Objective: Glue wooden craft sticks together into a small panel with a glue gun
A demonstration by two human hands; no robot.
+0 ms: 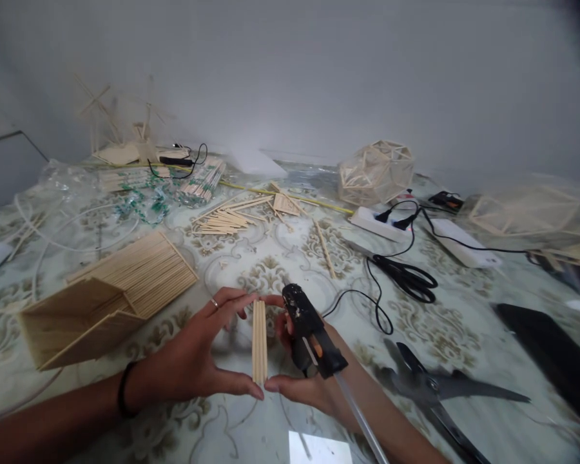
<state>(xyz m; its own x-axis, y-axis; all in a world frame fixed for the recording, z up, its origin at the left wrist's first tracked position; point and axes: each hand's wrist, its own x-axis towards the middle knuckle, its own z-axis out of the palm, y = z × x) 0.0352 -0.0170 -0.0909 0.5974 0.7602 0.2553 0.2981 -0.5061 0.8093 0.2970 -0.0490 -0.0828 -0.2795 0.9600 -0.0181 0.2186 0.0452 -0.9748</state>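
Observation:
Near the front middle of the table, my left hand (198,354) pinches a small bundle of wooden sticks (260,341), thumb at its near end and fingertips at its far end. The sticks lie side by side, pointing away from me. My right hand (294,380) touches the same bundle from the right, with its thumb at the near end and a fingertip at the far end. A black hot glue gun (309,325), with a clear glue stick (362,419) out of its back, rests in the right hand, whose other fingers curl under it, partly hidden.
A box-like stick structure (125,296) stands at the left. Loose sticks (227,220) lie farther back. Scissors (406,277), a power strip (379,223), pruning shears (430,386) and a black phone-like slab (551,354) are at the right. The gun's cord (367,290) trails there.

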